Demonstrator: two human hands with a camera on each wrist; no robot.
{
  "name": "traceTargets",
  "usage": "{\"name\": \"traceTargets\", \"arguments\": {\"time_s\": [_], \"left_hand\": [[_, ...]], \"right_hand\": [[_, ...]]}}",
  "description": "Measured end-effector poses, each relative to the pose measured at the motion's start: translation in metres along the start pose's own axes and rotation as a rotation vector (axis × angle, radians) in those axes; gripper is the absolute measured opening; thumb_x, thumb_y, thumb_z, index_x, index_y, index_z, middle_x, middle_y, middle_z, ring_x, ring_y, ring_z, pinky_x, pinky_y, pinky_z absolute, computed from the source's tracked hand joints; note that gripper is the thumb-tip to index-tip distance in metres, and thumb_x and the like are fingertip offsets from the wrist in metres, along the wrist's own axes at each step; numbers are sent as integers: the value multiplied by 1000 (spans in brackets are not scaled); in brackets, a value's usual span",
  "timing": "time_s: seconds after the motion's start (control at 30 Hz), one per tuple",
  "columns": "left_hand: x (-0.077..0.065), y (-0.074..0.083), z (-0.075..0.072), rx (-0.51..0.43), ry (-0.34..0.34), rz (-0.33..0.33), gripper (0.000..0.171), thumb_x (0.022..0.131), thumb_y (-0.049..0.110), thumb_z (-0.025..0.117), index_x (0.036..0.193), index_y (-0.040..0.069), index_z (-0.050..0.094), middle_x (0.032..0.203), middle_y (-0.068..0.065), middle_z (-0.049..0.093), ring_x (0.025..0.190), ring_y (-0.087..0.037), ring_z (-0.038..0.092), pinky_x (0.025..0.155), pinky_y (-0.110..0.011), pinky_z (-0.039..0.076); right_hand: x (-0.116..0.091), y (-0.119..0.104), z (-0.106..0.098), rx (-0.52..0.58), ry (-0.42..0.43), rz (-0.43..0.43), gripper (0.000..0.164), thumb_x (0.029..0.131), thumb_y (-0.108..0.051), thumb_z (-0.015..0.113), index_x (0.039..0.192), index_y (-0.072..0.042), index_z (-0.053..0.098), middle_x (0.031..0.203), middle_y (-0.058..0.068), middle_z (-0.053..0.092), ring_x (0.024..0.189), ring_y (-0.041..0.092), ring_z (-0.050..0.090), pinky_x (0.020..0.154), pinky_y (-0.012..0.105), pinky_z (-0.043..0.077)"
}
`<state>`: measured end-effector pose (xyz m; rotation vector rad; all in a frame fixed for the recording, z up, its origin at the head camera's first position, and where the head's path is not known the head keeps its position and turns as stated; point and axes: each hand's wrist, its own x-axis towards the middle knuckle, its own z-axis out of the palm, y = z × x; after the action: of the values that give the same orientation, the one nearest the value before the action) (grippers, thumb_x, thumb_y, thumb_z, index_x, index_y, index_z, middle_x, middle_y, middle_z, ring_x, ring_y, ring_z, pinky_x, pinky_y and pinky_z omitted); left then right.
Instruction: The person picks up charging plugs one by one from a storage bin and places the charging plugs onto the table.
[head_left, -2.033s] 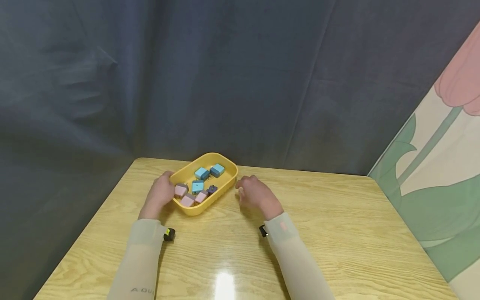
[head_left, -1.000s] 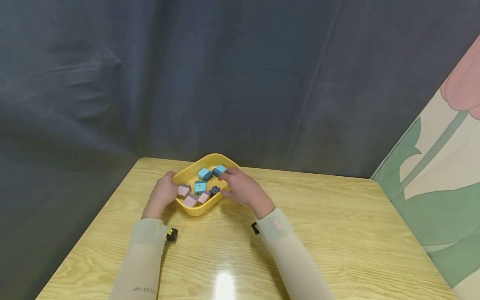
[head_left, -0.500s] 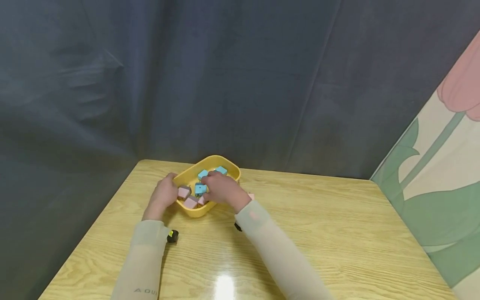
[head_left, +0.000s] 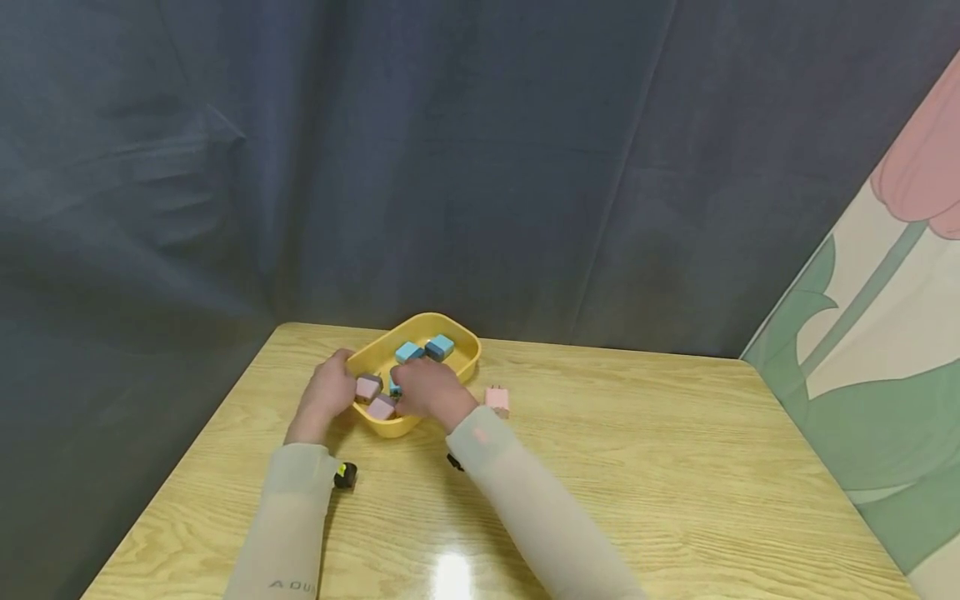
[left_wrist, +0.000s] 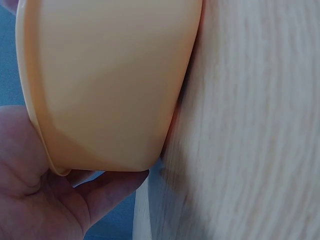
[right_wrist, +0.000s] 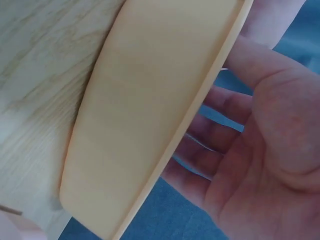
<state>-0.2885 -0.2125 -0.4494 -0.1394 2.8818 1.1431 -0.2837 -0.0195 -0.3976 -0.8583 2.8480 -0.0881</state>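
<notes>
My left hand [head_left: 324,396] grips the left end of a yellow plastic basket [head_left: 470,364], thumb near the rim and fingers against the outer end wall in the left wrist view. Over the near side of the basket reaches my right hand [head_left: 429,388]; in the right wrist view its fingers pass over the rim and the tips are hidden by the wall, so I cannot tell what they hold. Inside lie pink plug adapters [head_left: 381,407] by the left end and blue plug adapters [head_left: 439,347] toward the far end. Another blue one is partly covered by the right hand.
A pink plug adapter [head_left: 497,401] with two prongs lies on the wooden table [head_left: 675,467], right of the basket. A dark curtain [head_left: 450,167] hangs behind the table's far edge. At the right stands a flower-patterned panel [head_left: 870,375].
My right hand has moved left from beside the basket's right end to over its inside. The pink adapter on the table has come into sight. My left hand stays on the basket.
</notes>
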Motion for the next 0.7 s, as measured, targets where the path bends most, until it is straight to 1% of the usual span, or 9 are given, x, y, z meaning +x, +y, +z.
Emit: {"name": "traceTargets", "arguments": {"time_s": [0.17, 0.23, 0.3, 0.4, 0.47, 0.6, 0.7], "left_hand": [[1, -2, 0, 2, -2, 1, 51, 107, 5, 37, 157, -4, 44, 146, -32, 62, 111, -37, 65, 99, -53, 54], [1, -2, 0, 2, -4, 3, 52, 107, 4, 37, 157, -5, 44, 145, -32, 63, 110, -37, 65, 97, -51, 54], [1, -3, 0, 3, -2, 7, 52, 106, 4, 37, 157, -4, 45, 144, -32, 64, 109, -36, 65, 96, -50, 54], [1, -3, 1, 5, 4, 12, 52, 106, 4, 36, 156, -4, 46, 143, -32, 65, 108, -36, 65, 96, -50, 54], [1, -3, 1, 2, 6, 13, 52, 106, 5, 36, 156, -4, 46, 142, -31, 65, 108, -36, 65, 96, -51, 54], [1, -3, 0, -3, 3, 13, 52, 106, 4, 38, 156, -3, 46, 143, -32, 65, 110, -37, 65, 100, -53, 54], [1, -3, 0, -4, 2, 14, 52, 105, 4, 39, 156, -3, 46, 143, -32, 64, 112, -38, 65, 102, -54, 53]], "right_hand": [[3, -5, 2, 20, -9, 34, 19, 98, -34, 80, 105, -19, 70, 99, -3, 71, 83, 14, 57, 73, 34, 48], [5, -7, 5, 9, -8, 59, 20, 99, -35, 80, 105, -18, 71, 101, -2, 73, 83, 15, 59, 74, 35, 50], [7, -10, 7, -22, -6, 87, 17, 100, -33, 78, 105, -18, 72, 103, -2, 75, 85, 15, 63, 76, 37, 54], [9, -17, 8, -78, -2, 139, 13, 102, -30, 74, 108, -19, 76, 109, 0, 78, 94, 18, 69, 86, 39, 60], [10, -21, 7, -99, -2, 171, 14, 103, -27, 71, 112, -19, 78, 114, 1, 79, 102, 21, 72, 94, 42, 61], [12, -28, 5, -118, -22, 225, 21, 107, -24, 64, 122, -20, 79, 123, 1, 79, 115, 24, 72, 109, 45, 56], [13, -31, 4, -133, -39, 247, 24, 108, -23, 62, 126, -22, 78, 127, 0, 78, 120, 24, 70, 115, 45, 52]]}}
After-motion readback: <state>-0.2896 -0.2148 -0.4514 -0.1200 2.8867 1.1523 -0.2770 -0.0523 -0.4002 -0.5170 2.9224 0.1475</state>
